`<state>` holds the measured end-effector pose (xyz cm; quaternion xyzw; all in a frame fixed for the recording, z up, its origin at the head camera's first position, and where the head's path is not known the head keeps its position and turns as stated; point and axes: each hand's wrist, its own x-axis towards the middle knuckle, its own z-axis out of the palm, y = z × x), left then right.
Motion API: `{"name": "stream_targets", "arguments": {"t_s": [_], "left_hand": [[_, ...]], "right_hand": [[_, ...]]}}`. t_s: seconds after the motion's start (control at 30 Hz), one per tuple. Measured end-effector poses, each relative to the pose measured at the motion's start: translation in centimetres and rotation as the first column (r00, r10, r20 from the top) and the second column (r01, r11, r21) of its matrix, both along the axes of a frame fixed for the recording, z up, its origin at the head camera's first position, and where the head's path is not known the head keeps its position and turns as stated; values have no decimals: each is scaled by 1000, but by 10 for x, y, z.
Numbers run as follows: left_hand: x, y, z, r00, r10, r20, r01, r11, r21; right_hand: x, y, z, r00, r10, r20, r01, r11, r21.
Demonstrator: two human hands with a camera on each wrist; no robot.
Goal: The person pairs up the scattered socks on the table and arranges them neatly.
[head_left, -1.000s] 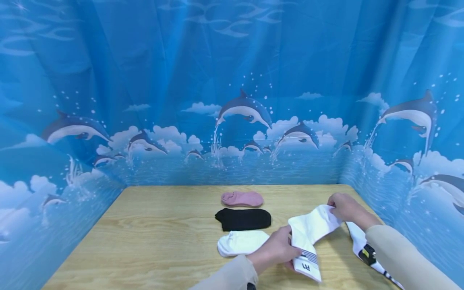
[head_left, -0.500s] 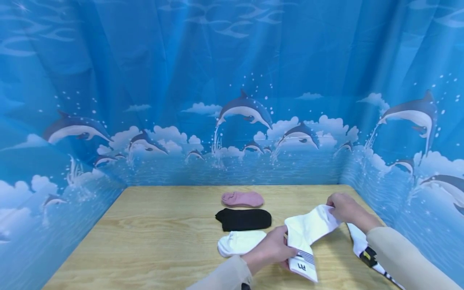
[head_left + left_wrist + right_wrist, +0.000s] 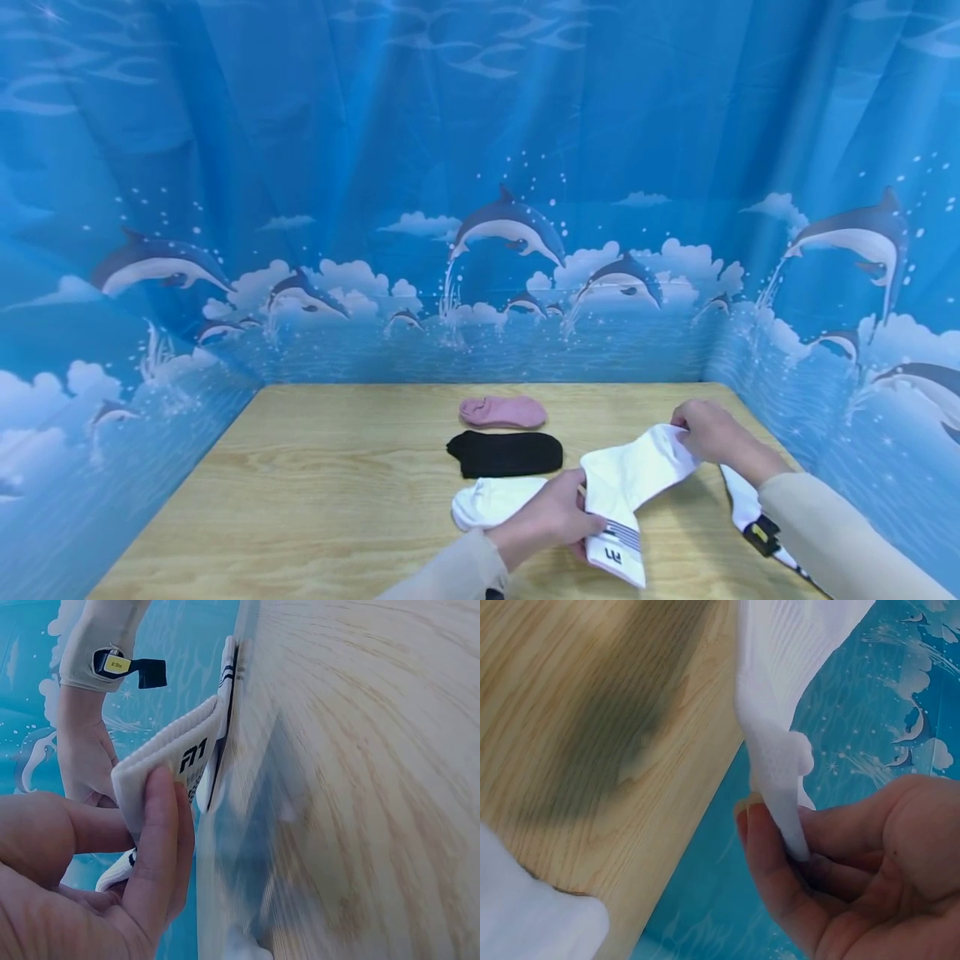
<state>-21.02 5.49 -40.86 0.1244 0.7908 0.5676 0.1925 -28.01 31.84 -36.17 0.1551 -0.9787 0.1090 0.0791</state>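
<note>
Between both hands a white crew sock with dark stripes and black lettering near its cuff is stretched above the table. My left hand pinches the cuff end, thumb on one side and fingers on the other, as the left wrist view also shows on the lettered cuff. The toe end is pinched by my right hand; in the right wrist view the white fabric hangs between thumb and fingers. Left of the sock lie a white ankle sock, partly behind my left hand, a black sock and a pink sock.
Another white sock with black bands lies near the table's right side, partly covered by my right forearm. The wooden table meets a blue dolphin-print curtain at its back and sides.
My left hand has shifted left with the cuff end of the white crew sock, and my right hand slightly left with the toe. The other socks lie where they were.
</note>
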Motion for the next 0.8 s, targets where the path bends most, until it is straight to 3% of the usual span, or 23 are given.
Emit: {"name": "stream_targets", "arguments": {"t_s": [0.43, 0.8], "left_hand": [[2, -13, -4, 999, -20, -46, 18, 999, -43], [5, -20, -5, 999, -20, -48, 19, 1000, -23]], "right_hand": [[5, -5, 1, 1000, 26, -2, -26, 1000, -8], [8, -8, 2, 999, 37, -1, -37, 999, -21]]}}
